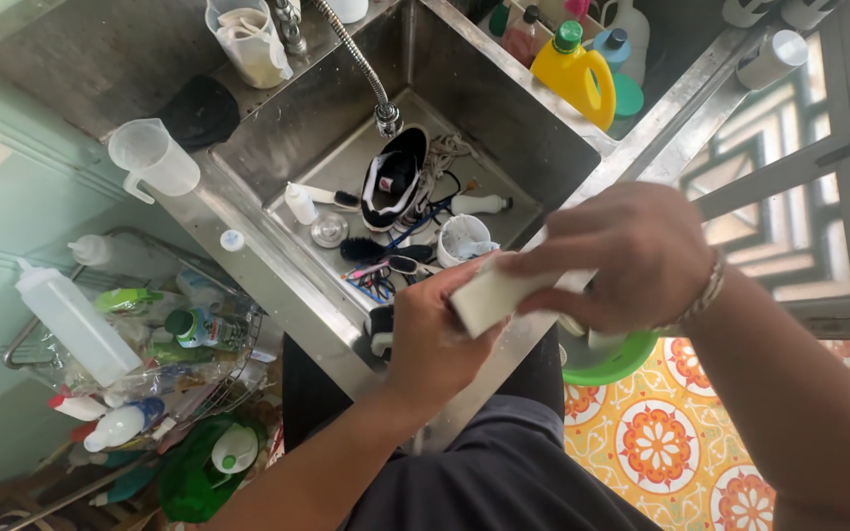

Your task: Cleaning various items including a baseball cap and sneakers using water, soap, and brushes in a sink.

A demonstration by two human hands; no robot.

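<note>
Fingers of both hands pinch a white block; right hand at three o'clock of left hand, scrubbing seemingly next over the sink.

Both hands meet over the front edge of a steel sink. The right hand presses down with its fingers wrapped over a white block, while the left hand grips something beneath it that cannot be made out. In the sink lie a black and white shoe, tangled laces, brushes and a small white cup. A yellow jug stands on the far ledge, a clear measuring jug on the left rim, and a green basin shows below the right wrist.
</note>
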